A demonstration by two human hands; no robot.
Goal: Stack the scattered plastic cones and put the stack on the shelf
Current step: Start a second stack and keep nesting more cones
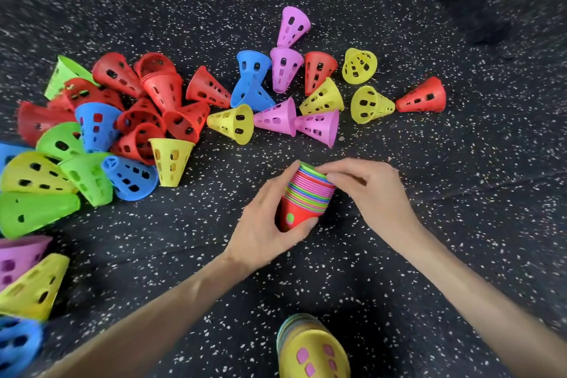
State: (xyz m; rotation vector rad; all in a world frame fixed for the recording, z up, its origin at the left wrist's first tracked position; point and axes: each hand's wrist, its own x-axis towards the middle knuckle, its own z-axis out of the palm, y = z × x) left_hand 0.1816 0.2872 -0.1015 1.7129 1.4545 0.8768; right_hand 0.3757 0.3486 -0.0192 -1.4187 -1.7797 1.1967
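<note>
A stack of nested cones (302,198) with a red outer cone and many coloured rims is held low over the dark speckled floor. My left hand (264,227) grips the red cone from the left and below. My right hand (365,184) pinches the stack's top rim, where a green cone shows. Several loose red, blue, pink, yellow and green cones (276,95) lie scattered behind the stack. A dense pile of cones (92,135) fills the left side.
A second stack of cones (313,350), yellow on the outside, lies at the bottom edge between my forearms. A dark shape (478,3) stands at the top right. The shelf is out of view. Bare floor (460,181) lies to the right.
</note>
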